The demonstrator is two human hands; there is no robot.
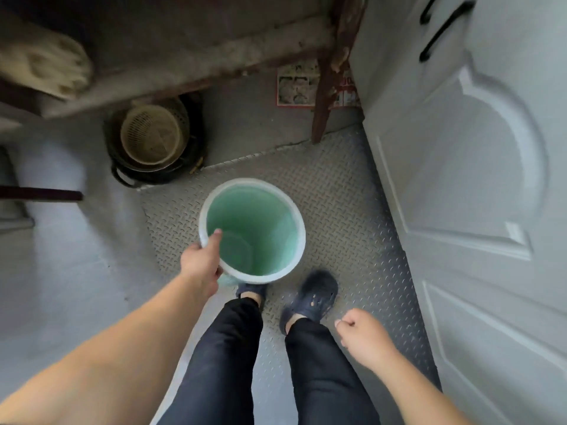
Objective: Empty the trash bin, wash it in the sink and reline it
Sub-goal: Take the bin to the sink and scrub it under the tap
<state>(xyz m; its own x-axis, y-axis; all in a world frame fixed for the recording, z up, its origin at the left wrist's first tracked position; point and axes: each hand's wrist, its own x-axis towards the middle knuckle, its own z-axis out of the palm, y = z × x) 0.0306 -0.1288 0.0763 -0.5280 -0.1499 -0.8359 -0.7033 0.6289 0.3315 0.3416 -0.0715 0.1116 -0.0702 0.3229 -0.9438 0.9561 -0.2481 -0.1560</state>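
You look down from your head camera and see your own arms, legs and feet.

Your left hand (201, 261) holds the trash bin (276, 237) by its near left rim. Your thumb (214, 239) hooks over the white rim and points into the bin. The other fingers wrap around the outside, but you cannot see them well. The bin is green inside and has a white band around the top. Nothing is in it, and you can see its round bottom. It tips a bit toward you. It hangs over the metal floor plate (346, 210), just in front of your feet, and it hides part of your left shoe.

Your right hand (363, 332) hangs low beside your right leg. Its fingers are curled in loosely and it holds nothing. It is well apart from the bin.

You wear dark pants (227, 360) and dark shoes with holes. Your right shoe (316, 294) stands on the bumpy metal plate.

To your right is a white door (478, 185) with raised panels. Up high near it are black handles (441, 29).

Ahead of you on the left, a tan basket (152, 134) with little holes sits inside a black pot (162, 174) on the floor. They are under a long gray shelf (190, 53). A rusty brown leg (325, 96) comes down from the shelf. Behind that leg, a paper with pictures (296, 87) leans by the wall.

At the top left is a blurry pale thing, and you cannot tell what it is.
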